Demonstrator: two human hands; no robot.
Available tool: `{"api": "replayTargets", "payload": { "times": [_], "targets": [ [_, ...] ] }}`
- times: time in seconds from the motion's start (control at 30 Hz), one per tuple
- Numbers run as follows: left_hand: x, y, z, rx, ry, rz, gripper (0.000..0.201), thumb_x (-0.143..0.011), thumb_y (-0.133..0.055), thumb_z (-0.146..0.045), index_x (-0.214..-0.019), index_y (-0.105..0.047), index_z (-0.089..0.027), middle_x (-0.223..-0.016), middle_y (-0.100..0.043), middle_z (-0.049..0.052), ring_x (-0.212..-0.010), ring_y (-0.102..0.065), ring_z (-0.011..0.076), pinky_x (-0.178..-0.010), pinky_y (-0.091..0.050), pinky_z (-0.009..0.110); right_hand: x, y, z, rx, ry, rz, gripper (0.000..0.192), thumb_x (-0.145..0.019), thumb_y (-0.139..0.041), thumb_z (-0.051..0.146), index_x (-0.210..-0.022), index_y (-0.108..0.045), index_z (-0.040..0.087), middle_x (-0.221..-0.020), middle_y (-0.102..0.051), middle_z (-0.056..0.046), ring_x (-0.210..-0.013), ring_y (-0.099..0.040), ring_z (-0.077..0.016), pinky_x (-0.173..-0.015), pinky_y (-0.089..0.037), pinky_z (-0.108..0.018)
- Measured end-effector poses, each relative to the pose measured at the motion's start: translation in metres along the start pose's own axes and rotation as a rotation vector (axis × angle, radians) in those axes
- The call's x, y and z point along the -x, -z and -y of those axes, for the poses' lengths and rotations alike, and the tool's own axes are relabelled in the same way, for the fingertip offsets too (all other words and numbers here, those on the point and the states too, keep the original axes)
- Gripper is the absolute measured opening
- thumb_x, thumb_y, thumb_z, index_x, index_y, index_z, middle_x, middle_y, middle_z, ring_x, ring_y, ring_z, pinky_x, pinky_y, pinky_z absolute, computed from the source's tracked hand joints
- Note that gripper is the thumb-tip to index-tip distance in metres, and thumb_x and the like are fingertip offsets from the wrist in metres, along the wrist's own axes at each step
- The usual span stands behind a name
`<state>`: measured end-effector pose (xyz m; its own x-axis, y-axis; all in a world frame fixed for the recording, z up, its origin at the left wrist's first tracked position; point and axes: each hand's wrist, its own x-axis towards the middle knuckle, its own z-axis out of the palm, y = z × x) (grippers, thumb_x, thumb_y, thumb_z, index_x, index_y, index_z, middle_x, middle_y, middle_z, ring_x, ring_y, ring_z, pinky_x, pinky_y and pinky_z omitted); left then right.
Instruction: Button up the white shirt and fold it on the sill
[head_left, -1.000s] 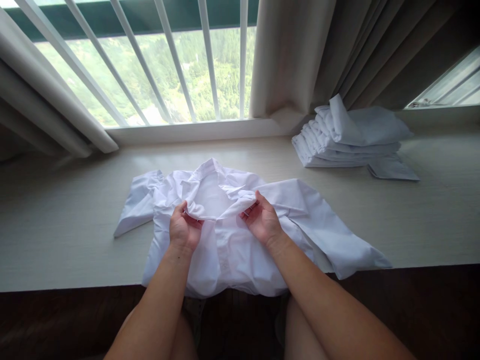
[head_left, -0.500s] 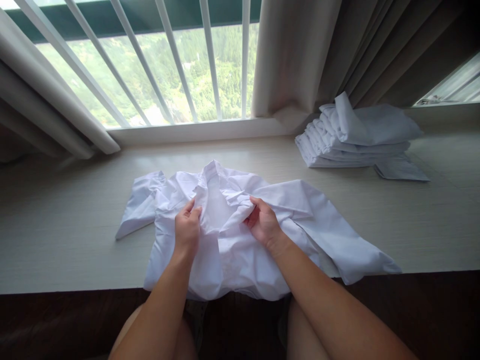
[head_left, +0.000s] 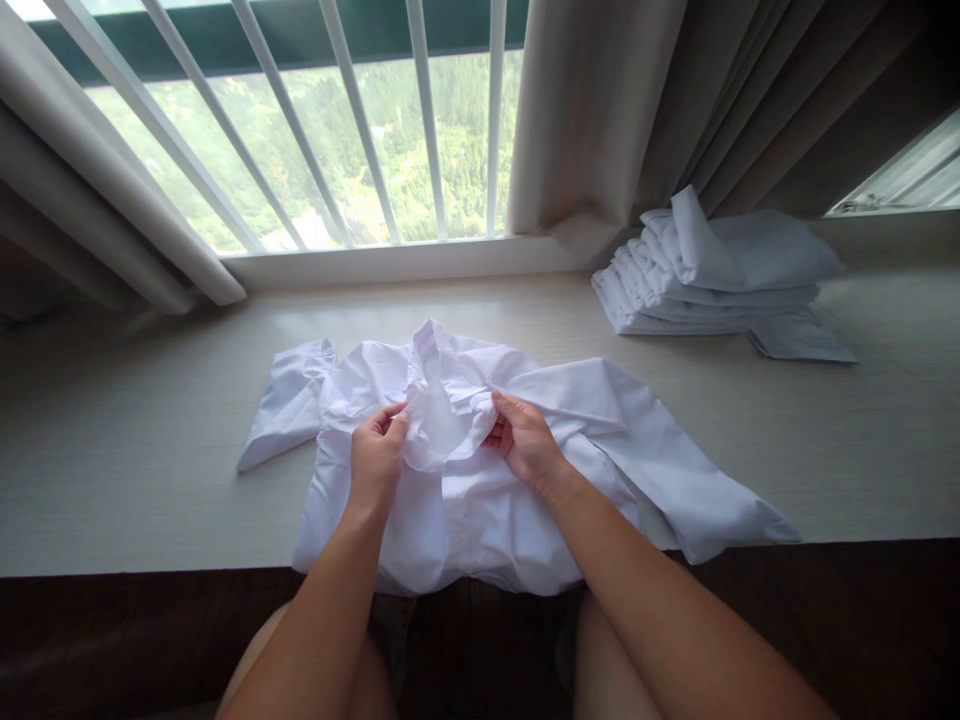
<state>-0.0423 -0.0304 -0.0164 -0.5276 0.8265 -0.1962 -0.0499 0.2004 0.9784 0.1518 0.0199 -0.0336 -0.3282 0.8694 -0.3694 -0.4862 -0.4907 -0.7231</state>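
A white shirt (head_left: 487, 530) lies spread on the pale ledge in front of me, collar toward the window and lower part hanging a little over the near edge. One sleeve points left; the other stretches to the right with its end at the ledge's edge. My left hand (head_left: 377, 455) pinches the left side of the shirt's collar between thumb and fingers. On the opposite side, my right hand (head_left: 526, 440) grips the collar's right part, with thumb and forefinger closed on the cloth. The neck opening shows between both hands.
A stack of folded white garments (head_left: 712, 275) sits at the back right of the ledge (head_left: 150, 520). Behind it hang grey curtains (head_left: 592, 120). White bars (head_left: 360, 130) cross the window. Below the ledge's front edge are my legs and a dark floor.
Both hands have drawn slightly closer together, and the collar's neck opening has narrowed and rounded. The view has shifted a little; the folded stack stays where it was.
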Motion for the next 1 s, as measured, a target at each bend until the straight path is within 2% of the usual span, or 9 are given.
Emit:
{"api": "replayTargets", "payload": {
  "times": [0.07, 0.17, 0.3, 0.4, 0.53, 0.63, 0.8, 1.0],
  "targets": [
    [-0.001, 0.002, -0.002, 0.065, 0.051, -0.037, 0.042, -0.073, -0.078, -0.039, -0.108, -0.074, -0.017, -0.079, -0.071, 0.003, -0.059, -0.060, 0.0121, -0.052, -0.045, 0.021, -0.001, 0.001, 0.001, -0.056, -0.031, -0.024, 0.047, -0.069, -0.087, 0.055, -0.091, -0.068, 0.018, -0.077, -0.071, -0.001, -0.063, -0.063, -0.0139, -0.055, -0.053, -0.025],
    [0.000, 0.002, -0.005, 0.229, 0.152, -0.043, 0.042, -0.068, -0.082, -0.031, -0.106, -0.068, -0.019, -0.079, -0.069, 0.001, -0.061, -0.062, 0.0113, -0.055, -0.048, 0.021, -0.002, 0.000, 0.003, -0.113, -0.072, -0.034, 0.038, -0.075, -0.085, 0.048, -0.091, -0.068, 0.019, -0.077, -0.072, -0.001, -0.063, -0.064, -0.0135, -0.058, -0.053, -0.026],
    [0.003, 0.002, -0.011, 0.499, 0.290, 0.038, 0.033, -0.067, -0.081, -0.019, -0.094, -0.063, -0.017, -0.089, -0.070, 0.001, -0.073, -0.067, 0.0111, -0.065, -0.055, 0.021, -0.002, 0.000, 0.005, -0.213, -0.064, -0.003, 0.029, -0.083, -0.081, 0.045, -0.092, -0.069, 0.019, -0.079, -0.072, 0.000, -0.067, -0.065, -0.0130, -0.063, -0.055, -0.025],
    [0.006, -0.001, -0.015, 0.551, 0.318, 0.087, 0.027, -0.070, -0.080, -0.018, -0.092, -0.064, -0.016, -0.091, -0.070, 0.001, -0.076, -0.067, 0.0108, -0.066, -0.055, 0.020, -0.001, 0.000, 0.006, -0.227, -0.045, 0.029, 0.031, -0.084, -0.081, 0.047, -0.094, -0.070, 0.020, -0.084, -0.073, -0.001, -0.072, -0.066, -0.0136, -0.066, -0.057, -0.026],
    [0.012, -0.010, -0.014, 0.514, 0.255, 0.119, 0.030, -0.071, -0.083, -0.029, -0.094, -0.069, -0.017, -0.088, -0.069, 0.001, -0.075, -0.064, 0.0104, -0.067, -0.052, 0.020, 0.003, -0.002, 0.005, -0.142, -0.010, 0.100, 0.036, -0.079, -0.084, 0.049, -0.095, -0.071, 0.020, -0.091, -0.074, -0.002, -0.076, -0.066, -0.0143, -0.067, -0.057, -0.027],
    [0.017, -0.019, -0.007, 0.371, 0.194, 0.139, 0.034, -0.071, -0.083, -0.039, -0.094, -0.073, -0.015, -0.082, -0.068, 0.001, -0.070, -0.061, 0.0104, -0.064, -0.048, 0.021, 0.008, -0.008, 0.004, -0.052, 0.007, 0.176, 0.034, -0.078, -0.084, 0.046, -0.091, -0.071, 0.018, -0.087, -0.072, -0.002, -0.074, -0.065, -0.0136, -0.066, -0.056, -0.026],
    [0.021, -0.025, 0.001, 0.120, 0.030, 0.176, 0.030, -0.072, -0.084, -0.033, -0.096, -0.076, -0.017, -0.086, -0.072, 0.005, -0.076, -0.063, 0.0140, -0.070, -0.049, 0.024, 0.011, -0.016, -0.001, 0.066, 0.002, 0.169, 0.036, -0.072, -0.087, 0.044, -0.090, -0.074, 0.015, -0.085, -0.073, -0.004, -0.075, -0.067, -0.0133, -0.069, -0.054, -0.023],
    [0.026, -0.028, 0.001, 0.069, -0.089, 0.137, 0.034, -0.070, -0.088, -0.029, -0.101, -0.078, -0.018, -0.086, -0.072, 0.004, -0.079, -0.065, 0.0140, -0.076, -0.052, 0.024, 0.009, -0.016, -0.009, 0.089, 0.056, 0.195, 0.034, -0.071, -0.088, 0.042, -0.089, -0.077, 0.015, -0.086, -0.075, -0.005, -0.080, -0.068, -0.0136, -0.081, -0.056, -0.025]
  ]
}}
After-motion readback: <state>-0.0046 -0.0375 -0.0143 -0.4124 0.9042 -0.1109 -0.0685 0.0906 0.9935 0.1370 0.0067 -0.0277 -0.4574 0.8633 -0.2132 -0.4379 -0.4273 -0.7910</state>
